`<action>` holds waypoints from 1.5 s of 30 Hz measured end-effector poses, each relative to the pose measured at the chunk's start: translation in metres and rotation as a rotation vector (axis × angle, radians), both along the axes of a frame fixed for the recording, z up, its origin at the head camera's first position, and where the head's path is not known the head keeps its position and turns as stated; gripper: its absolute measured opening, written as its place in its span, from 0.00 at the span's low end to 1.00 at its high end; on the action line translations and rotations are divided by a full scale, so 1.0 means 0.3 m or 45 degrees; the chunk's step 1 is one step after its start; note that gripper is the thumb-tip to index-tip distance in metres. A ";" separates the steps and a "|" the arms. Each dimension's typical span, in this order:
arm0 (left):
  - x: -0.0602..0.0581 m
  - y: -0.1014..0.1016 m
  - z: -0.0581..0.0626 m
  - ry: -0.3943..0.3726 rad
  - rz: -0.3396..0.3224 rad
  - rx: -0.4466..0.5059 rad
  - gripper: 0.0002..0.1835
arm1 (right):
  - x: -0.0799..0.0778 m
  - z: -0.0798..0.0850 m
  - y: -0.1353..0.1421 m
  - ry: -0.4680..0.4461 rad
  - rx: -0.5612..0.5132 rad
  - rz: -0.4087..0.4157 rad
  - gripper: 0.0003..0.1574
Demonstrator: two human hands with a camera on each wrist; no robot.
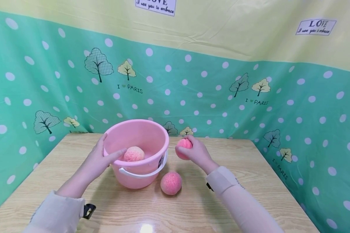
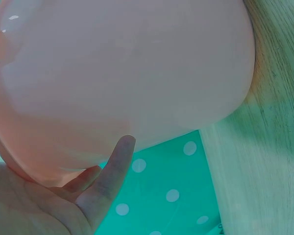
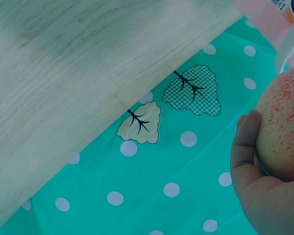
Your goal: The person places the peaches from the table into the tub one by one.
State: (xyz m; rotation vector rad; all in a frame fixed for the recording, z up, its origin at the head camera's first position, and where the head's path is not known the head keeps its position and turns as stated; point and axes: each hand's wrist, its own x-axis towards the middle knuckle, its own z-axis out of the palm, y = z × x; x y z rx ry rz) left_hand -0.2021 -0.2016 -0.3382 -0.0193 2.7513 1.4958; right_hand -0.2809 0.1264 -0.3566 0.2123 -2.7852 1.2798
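A pink bucket (image 1: 137, 176) with a white handle (image 1: 144, 175) stands upright on the table. My left hand (image 1: 102, 157) holds it at the left side of its rim, thumb over the edge; in the left wrist view fingers (image 2: 112, 171) lie along its outer wall (image 2: 137, 73). Inside the bucket is a pale peach with pink speckles (image 1: 134, 154). To the right of the bucket, my right hand (image 1: 199, 152) grips another peach (image 1: 182, 149), raised off the table; the right wrist view shows this peach (image 3: 286, 127) partly cut off. A third peach (image 1: 171, 183) sits on the table.
The wood-grain table (image 1: 128, 213) runs back to a green and yellow curtain (image 1: 175, 81) with dots and printed trees. The curtain also closes in both sides. The bucket's handle hangs down at the front right.
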 end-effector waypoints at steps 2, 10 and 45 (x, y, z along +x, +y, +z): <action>-0.001 -0.002 0.000 0.006 0.001 0.001 0.62 | 0.002 0.004 -0.001 -0.003 0.002 0.000 0.28; -0.004 -0.002 -0.006 -0.002 -0.003 -0.003 0.61 | 0.010 0.016 -0.004 0.007 0.002 0.000 0.29; -0.003 -0.001 -0.003 0.004 -0.009 -0.006 0.61 | 0.021 0.100 -0.013 0.087 0.008 0.062 0.23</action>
